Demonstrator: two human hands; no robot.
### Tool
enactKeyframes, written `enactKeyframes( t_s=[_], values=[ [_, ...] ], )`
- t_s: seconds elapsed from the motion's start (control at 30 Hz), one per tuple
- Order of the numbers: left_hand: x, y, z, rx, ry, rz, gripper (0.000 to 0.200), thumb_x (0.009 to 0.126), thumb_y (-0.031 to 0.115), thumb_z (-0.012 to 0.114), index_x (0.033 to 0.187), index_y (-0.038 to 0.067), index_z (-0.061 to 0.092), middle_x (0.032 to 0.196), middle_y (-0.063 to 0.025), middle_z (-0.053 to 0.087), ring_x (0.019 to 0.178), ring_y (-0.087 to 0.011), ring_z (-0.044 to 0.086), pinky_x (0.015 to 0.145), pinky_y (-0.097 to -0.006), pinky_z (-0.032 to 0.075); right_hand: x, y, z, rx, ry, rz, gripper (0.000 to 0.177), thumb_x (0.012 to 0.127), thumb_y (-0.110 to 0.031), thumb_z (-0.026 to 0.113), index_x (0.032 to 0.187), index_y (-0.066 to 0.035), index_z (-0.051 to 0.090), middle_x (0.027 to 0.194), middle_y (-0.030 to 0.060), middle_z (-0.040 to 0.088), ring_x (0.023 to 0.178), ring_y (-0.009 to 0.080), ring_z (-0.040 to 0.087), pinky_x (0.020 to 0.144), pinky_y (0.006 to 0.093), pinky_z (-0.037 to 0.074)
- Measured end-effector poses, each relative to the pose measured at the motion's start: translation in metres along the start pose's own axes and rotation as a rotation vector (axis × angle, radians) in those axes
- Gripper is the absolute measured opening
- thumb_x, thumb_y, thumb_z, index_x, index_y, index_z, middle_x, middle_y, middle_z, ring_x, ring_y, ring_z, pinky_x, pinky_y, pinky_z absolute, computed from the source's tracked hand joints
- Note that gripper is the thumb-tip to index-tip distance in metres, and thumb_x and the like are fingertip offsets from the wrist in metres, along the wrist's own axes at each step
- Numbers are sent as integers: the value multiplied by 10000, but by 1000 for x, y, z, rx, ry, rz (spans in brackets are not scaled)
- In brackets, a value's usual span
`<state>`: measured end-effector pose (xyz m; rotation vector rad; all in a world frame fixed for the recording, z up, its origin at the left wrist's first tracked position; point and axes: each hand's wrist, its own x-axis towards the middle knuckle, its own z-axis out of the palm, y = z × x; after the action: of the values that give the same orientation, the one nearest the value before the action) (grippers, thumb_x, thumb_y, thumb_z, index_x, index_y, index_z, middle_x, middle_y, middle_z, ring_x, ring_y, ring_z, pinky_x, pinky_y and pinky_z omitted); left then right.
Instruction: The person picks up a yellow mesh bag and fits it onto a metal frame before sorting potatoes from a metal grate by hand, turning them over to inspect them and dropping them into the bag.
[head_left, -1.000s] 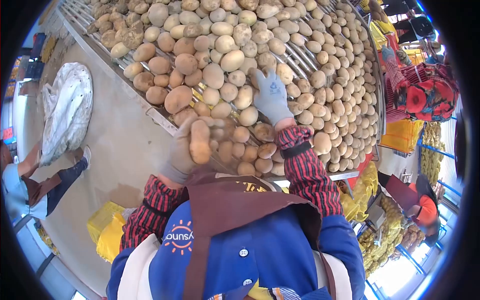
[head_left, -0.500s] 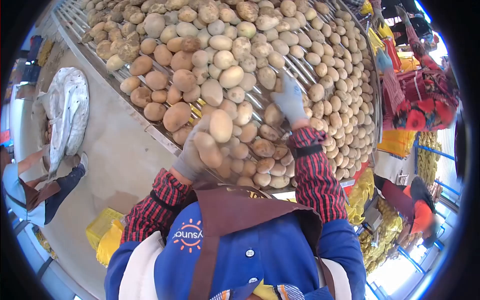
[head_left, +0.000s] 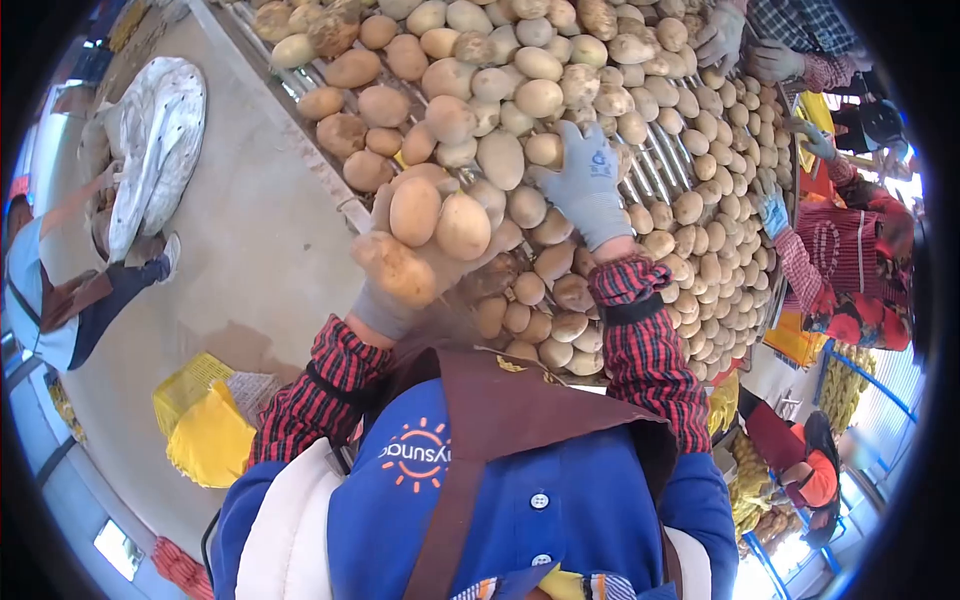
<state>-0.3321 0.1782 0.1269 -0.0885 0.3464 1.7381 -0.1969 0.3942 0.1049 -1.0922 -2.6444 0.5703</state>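
Your left hand (head_left: 395, 300), in a grey glove, is raised palm up in front of your chest and is cupped around three potatoes (head_left: 415, 210). Two lie side by side against the fingers, touching each other. The third sits lower, on the palm near the wrist. The load hangs over the near edge of the rollers (head_left: 655, 150), just left of the pile (head_left: 520, 95).

Your right hand (head_left: 585, 190), in a blue-grey glove, lies back up on the pile, fingers stretched out and flat, closed on nothing that shows. Its fingertips touch a small round tuber (head_left: 545, 150). The two hands are near each other, with a few loose tubers between them.

Across the rollers, co-workers' gloved hands (head_left: 722, 40) reach into the far side of the pile. On the floor at the left lie a white sack (head_left: 155, 140) and a yellow crate (head_left: 205, 430).
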Motion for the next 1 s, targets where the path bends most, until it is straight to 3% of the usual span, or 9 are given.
enactKeyframes(
  t_s=[0.07,0.13,0.2,0.23,0.4,0.6,0.7,0.83,1.0],
  values=[
    [3,-2,1,-17,-42,15,524,1011,368,614,1425,117,414,1370,-108,549,1344,-296,502,1132,-552,423,-3,2,-5,17,1,-11,603,668,-303,855,1138,-47,579,1111,228,595,1072,414,579,886,518,484],
    [5,-4,16,646,-4,258,456,922,340,712,1261,108,516,1261,-82,594,1208,-270,552,1040,-483,455,-9,6,-20,31,15,-43,602,702,-311,858,1149,-21,580,1073,190,620,1039,369,614,872,494,501],
    [4,-3,34,1313,49,510,391,833,313,810,1098,98,617,1151,-56,639,1072,-244,601,948,-414,487,-30,-9,-51,998,-70,360,538,775,-271,832,1150,20,578,1087,164,649,1017,315,653,898,459,529],
    [3,-4,40,1646,78,633,361,789,299,859,1016,94,668,1096,-43,662,1004,-231,626,902,-380,503,-43,-14,-53,1311,-16,364,496,886,-258,745,1230,53,568,1168,170,664,1020,298,684,921,457,556],
    [-2,-22,49,1983,-18,879,330,710,290,912,857,93,691,953,-35,661,860,-247,632,735,-369,511,-109,-4,-45,2234,-223,154,617,953,-386,617,1416,-3,479,1310,219,614,1128,405,648,920,516,564],
    [-20,-59,56,2039,-260,817,347,677,236,911,861,95,653,932,-40,603,861,-256,610,715,-391,503,-180,-23,-65,2436,-55,215,621,956,-439,655,1351,16,507,1212,219,642,1031,345,675,893,460,582],
    [-36,-93,70,1570,-316,646,545,628,112,944,1064,39,626,982,-54,596,913,-208,612,804,-342,531,-220,-18,-70,2320,17,-32,613,900,-355,737,1346,-2,510,1232,216,623,1058,329,654,873,429,562],
    [-50,-132,65,1897,-510,578,542,648,80,920,1068,24,582,1066,-70,576,952,-198,622,797,-332,543,-280,-6,-75,2248,223,-119,681,787,-207,842,1351,-16,511,1282,202,597,1122,302,628,908,404,544],
    [-62,-179,66,1803,-714,479,483,728,154,852,1105,39,572,1083,-76,591,982,-207,621,834,-354,542,-350,-8,-85,2067,486,-66,753,733,-197,877,1363,-16,506,1304,167,600,1161,273,635,951,402,556]
  ],
)
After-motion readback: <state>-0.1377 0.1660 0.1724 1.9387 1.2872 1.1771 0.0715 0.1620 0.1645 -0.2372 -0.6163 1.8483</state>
